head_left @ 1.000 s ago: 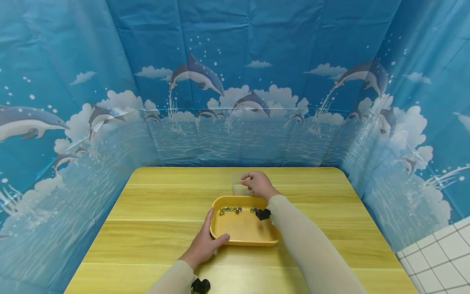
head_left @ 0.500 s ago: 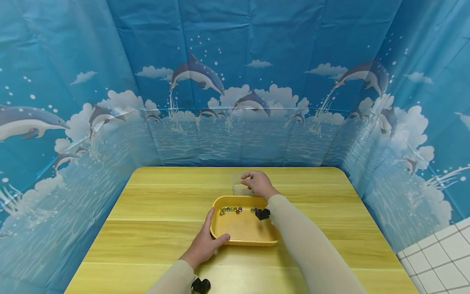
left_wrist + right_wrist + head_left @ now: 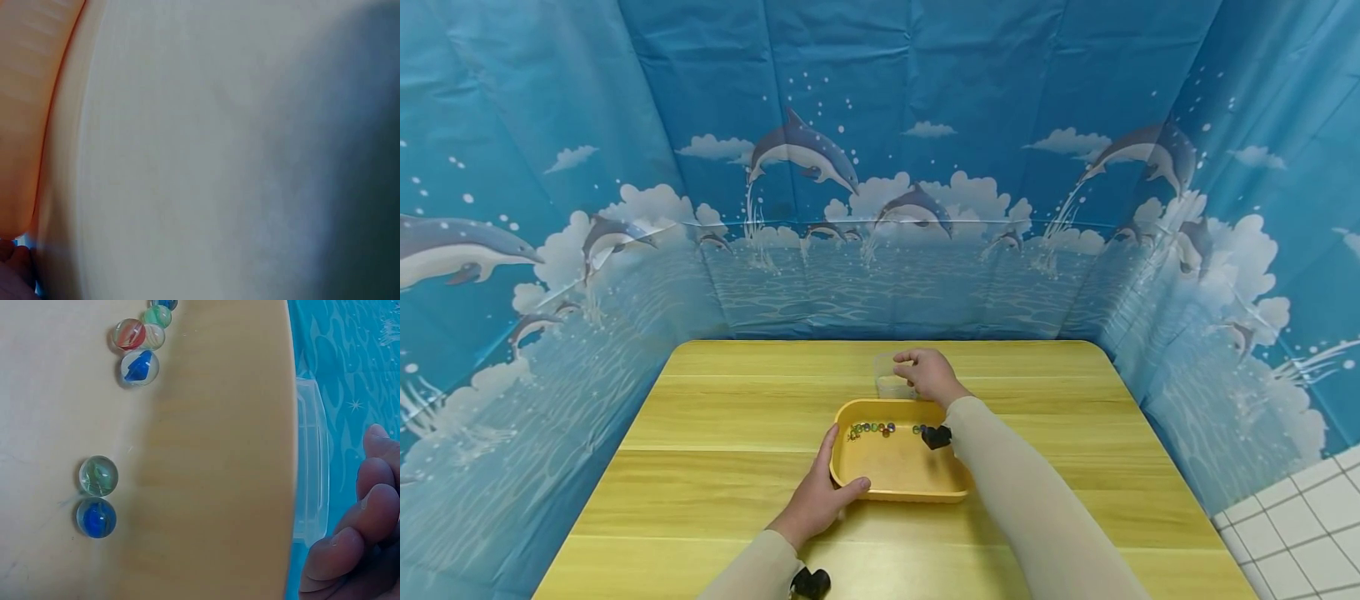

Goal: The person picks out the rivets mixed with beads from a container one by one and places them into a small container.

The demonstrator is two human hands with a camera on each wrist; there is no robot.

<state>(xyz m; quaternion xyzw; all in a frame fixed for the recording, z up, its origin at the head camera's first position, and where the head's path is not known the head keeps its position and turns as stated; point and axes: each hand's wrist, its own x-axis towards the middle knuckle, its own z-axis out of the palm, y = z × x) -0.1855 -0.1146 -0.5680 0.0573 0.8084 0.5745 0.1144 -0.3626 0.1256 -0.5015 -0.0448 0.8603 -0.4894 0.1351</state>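
A yellow tray holds a row of glass marbles along its far side. Two more marbles lie together farther right. My left hand grips the tray's near left corner, thumb over the near rim and fingers along the left side. Beyond the far rim stands a clear container, partly covered by my right hand. That hand hovers over it with loosely bent fingers; no object shows between them.
Under the tray is a yellow wood-grain table, with rounded far corners. A blue curtain printed with dolphins surrounds its back and sides. White tiles show at the lower right.
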